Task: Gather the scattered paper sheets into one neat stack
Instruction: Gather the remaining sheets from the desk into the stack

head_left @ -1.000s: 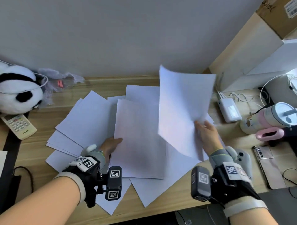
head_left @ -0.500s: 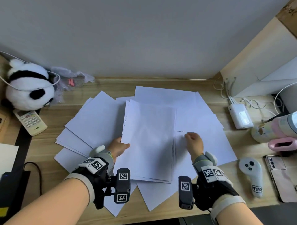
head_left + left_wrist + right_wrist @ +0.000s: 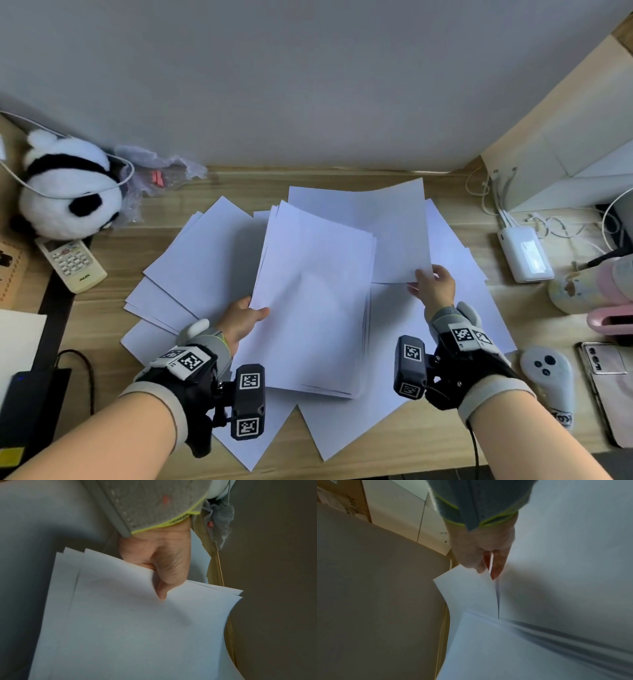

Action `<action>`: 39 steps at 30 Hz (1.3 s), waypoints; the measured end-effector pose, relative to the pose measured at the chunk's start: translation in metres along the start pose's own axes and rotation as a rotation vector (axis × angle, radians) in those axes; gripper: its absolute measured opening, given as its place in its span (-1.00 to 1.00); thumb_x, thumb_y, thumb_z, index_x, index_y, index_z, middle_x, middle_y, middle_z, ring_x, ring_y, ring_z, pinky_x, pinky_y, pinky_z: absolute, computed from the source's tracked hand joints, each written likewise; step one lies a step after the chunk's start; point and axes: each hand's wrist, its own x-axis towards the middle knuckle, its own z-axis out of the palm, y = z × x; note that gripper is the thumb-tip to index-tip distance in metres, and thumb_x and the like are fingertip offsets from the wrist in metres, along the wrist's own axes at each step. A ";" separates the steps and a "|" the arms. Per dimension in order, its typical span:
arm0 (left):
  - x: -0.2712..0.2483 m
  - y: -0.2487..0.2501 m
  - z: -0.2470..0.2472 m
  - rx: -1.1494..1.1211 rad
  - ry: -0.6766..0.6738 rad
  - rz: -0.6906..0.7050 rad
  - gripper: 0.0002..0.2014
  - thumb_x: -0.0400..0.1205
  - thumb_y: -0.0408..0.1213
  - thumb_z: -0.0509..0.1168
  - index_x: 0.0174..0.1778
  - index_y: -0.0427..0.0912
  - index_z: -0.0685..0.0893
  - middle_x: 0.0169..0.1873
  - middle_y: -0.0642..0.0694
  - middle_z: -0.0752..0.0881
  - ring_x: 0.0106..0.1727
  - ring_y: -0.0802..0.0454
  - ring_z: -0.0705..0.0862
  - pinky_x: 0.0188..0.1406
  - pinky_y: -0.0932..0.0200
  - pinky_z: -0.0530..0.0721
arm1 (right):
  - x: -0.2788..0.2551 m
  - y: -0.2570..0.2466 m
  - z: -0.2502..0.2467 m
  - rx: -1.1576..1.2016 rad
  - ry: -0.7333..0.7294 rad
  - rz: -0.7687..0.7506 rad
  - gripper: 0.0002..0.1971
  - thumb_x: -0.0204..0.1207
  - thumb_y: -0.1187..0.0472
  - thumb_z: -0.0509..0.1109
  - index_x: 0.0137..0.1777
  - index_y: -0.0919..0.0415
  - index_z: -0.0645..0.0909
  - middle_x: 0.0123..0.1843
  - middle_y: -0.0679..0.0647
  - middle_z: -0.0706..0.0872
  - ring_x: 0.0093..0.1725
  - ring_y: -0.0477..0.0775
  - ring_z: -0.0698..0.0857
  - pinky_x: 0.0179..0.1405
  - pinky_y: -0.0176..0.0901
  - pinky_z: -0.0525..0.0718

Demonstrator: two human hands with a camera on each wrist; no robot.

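Note:
White paper sheets lie fanned over the wooden desk [image 3: 102, 329]. My left hand [image 3: 241, 318] grips the left edge of a gathered stack [image 3: 315, 308] at the middle, thumb on top; the left wrist view shows the thumb [image 3: 162, 588] pressing into the stack [image 3: 137, 628]. My right hand [image 3: 433, 287] pinches the near right corner of a single sheet [image 3: 383, 233], lifted and bowed behind the stack. The right wrist view shows that sheet's corner [image 3: 467, 588] between my fingers [image 3: 496, 566]. More loose sheets [image 3: 202, 263] spread to the left and right underneath.
A plush panda [image 3: 65, 192] and a remote [image 3: 72, 263] sit at the far left, with a crumpled plastic bag [image 3: 161, 171] behind. At the right lie a white power bank [image 3: 525, 253], a pink cup [image 3: 613, 294], a grey controller [image 3: 548, 377] and a phone [image 3: 606, 383].
The sheet my right hand held up a second ago was laid down on the stack. The right hand then moved right and now lifts another sheet by its corner. The left hand kept its hold.

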 end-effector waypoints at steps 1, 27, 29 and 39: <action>-0.001 0.002 -0.003 -0.035 -0.011 0.009 -0.63 0.63 -0.52 0.22 0.38 -0.32 0.55 0.32 -0.23 0.64 0.23 -0.09 0.60 0.52 -0.09 0.43 | -0.003 -0.003 -0.003 0.047 -0.001 -0.016 -0.84 0.53 0.42 0.18 0.03 0.22 0.50 -0.18 0.12 0.61 -0.40 0.10 0.65 -0.47 -0.26 0.71; -0.017 -0.002 0.019 0.359 -0.043 -0.031 -0.64 0.61 -0.50 0.22 0.34 -0.39 0.57 0.31 -0.29 0.67 0.25 -0.15 0.63 0.26 0.14 0.51 | -0.048 0.043 -0.082 -0.417 -0.064 0.234 -0.83 0.38 0.30 0.51 -0.12 0.35 0.60 -0.20 0.19 0.62 -0.37 0.09 0.63 -0.39 -0.24 0.53; -0.018 -0.003 0.020 0.367 -0.036 -0.039 -0.63 0.61 -0.49 0.22 0.36 -0.38 0.56 0.32 -0.28 0.67 0.33 -0.19 0.62 0.32 0.10 0.51 | -0.052 0.042 -0.086 -0.318 -0.124 0.314 -0.83 0.36 0.29 0.54 -0.30 0.33 0.60 -0.33 0.20 0.64 -0.46 0.11 0.63 -0.55 -0.28 0.56; -0.026 0.000 0.013 0.188 -0.060 -0.005 -0.64 0.65 -0.47 0.21 0.39 -0.31 0.55 0.35 -0.23 0.65 0.36 -0.18 0.61 0.43 0.02 0.50 | -0.092 0.061 -0.079 -0.089 -0.208 0.528 -0.80 0.46 0.35 0.45 0.01 0.41 0.54 -0.23 0.20 0.60 -0.28 0.21 0.60 -0.34 0.00 0.64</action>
